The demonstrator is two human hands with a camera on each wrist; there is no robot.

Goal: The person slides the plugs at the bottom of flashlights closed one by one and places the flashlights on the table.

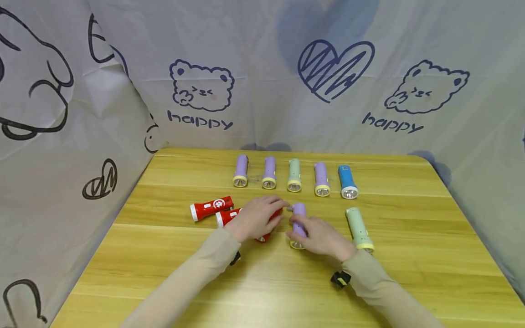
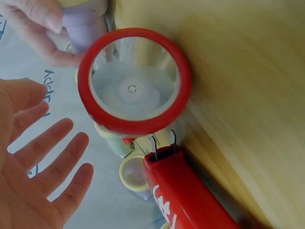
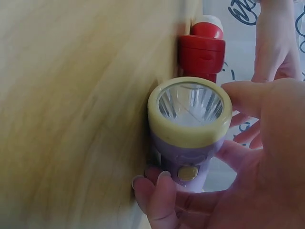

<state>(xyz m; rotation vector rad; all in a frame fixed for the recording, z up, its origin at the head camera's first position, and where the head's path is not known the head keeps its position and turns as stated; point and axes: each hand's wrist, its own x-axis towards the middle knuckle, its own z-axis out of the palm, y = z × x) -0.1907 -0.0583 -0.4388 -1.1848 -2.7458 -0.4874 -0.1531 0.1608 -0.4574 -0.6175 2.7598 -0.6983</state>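
My right hand point(image 1: 324, 237) grips a purple flashlight point(image 1: 300, 211) with a pale yellow rim, its lens end toward me. In the right wrist view, the thumb is at the yellow rim point(image 3: 159, 119) and fingertips curl round the body beside its button. Metal prongs stick out near its far end. To the left, my left hand point(image 1: 255, 217) is spread over red flashlights, its fingers extended and holding nothing. Under it, a red-rimmed flashlight point(image 2: 136, 126) is mostly hidden in the head view. A white-rimmed red flashlight point(image 1: 226, 217) lies partly covered by the same hand.
Another red flashlight point(image 1: 211, 208) lies at the left. Behind the hands runs a row of flashlights, several purple point(image 1: 269, 169), one green point(image 1: 294, 171) and one blue point(image 1: 346, 177). A green flashlight point(image 1: 357, 225) lies right of my right hand. Printed cloth hangs behind the wooden table point(image 1: 164, 273).
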